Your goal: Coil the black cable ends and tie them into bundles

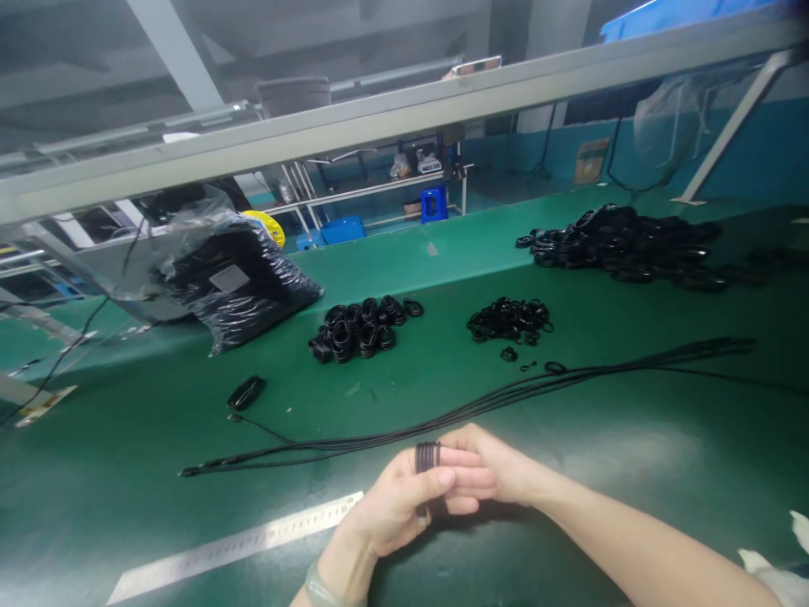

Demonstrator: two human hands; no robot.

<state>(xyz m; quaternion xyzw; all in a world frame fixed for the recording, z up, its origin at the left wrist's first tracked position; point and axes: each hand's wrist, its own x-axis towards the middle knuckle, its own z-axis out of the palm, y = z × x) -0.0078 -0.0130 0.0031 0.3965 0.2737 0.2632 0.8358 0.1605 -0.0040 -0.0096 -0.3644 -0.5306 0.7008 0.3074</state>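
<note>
A black cable is wound in several turns around the fingers of my left hand, with the thumb pressed against the coil. My right hand curls in from the right behind the left fingertips, close to the coil. Its fingers are bent and partly hidden, so what they grip cannot be made out. Just beyond both hands, several long straight black cables lie across the green table. A steel ruler lies flat to the left of my left hand.
Coiled cables are piled mid-table, with one lone coil at left. Small black rings lie in a heap right of centre. A bigger black pile sits back right. A filled plastic bag stands back left, under a metal rail.
</note>
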